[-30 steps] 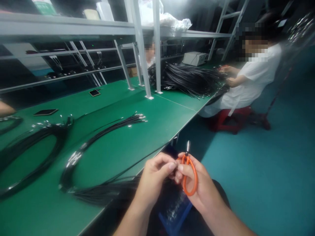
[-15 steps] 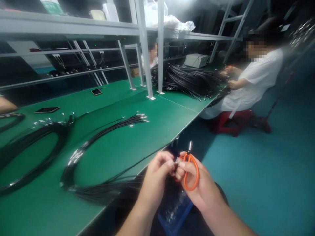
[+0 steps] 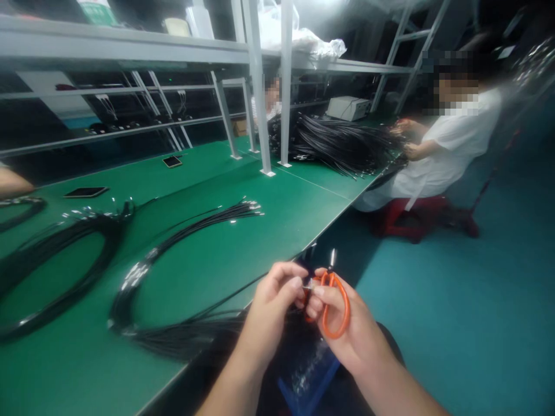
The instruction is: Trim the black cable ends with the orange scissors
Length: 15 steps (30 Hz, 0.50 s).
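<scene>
My left hand is closed in a pinch on the end of a black cable, which runs back across the green table's edge. Facing it, my right hand has orange-handled scissors hooked in its palm, blades pointing up and away. Its thumb and finger also pinch at a small shiny tip between the two hands, too small to make out well. On the table to the left lies a curved bundle of black cables, wrapped in clear film at one spot, with silvery ends.
Another coiled cable bundle and two phones lie left on the table. Shelf posts rise from it. A blue bin with small pieces is below my hands. A seated co-worker handles a large cable pile.
My left hand has shifted slightly left and the shiny tip between the fingers shows a little more. My right hand keeps the scissors almost in place. The view has moved a little.
</scene>
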Motion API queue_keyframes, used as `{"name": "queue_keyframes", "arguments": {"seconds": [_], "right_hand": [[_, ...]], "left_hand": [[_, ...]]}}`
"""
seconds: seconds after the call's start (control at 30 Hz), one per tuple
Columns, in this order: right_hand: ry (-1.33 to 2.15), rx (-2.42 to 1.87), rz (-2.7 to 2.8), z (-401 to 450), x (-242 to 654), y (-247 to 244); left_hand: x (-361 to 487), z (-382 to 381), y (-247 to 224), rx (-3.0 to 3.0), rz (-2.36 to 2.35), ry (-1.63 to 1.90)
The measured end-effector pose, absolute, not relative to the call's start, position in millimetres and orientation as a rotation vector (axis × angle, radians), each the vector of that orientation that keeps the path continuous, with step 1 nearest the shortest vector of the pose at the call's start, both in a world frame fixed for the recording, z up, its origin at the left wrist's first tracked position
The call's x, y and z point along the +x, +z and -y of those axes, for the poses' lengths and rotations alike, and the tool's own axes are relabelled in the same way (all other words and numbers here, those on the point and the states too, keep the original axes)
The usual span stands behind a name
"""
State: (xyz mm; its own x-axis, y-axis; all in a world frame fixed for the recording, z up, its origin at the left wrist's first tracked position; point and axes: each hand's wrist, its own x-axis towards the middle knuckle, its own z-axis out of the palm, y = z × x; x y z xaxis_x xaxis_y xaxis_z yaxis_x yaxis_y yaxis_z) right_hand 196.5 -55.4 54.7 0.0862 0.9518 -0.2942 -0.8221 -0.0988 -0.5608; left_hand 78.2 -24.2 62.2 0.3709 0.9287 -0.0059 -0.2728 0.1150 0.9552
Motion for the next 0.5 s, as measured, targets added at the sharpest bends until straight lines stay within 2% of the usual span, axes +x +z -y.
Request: {"name": "queue_keyframes", "arguments": {"seconds": [0.5], "right_hand": [[1.537,-0.703,0.23,57.5,195.4,55.2]], "left_hand": [[84.5,26.0,63.3,0.88,-0.642,1.01]]}}
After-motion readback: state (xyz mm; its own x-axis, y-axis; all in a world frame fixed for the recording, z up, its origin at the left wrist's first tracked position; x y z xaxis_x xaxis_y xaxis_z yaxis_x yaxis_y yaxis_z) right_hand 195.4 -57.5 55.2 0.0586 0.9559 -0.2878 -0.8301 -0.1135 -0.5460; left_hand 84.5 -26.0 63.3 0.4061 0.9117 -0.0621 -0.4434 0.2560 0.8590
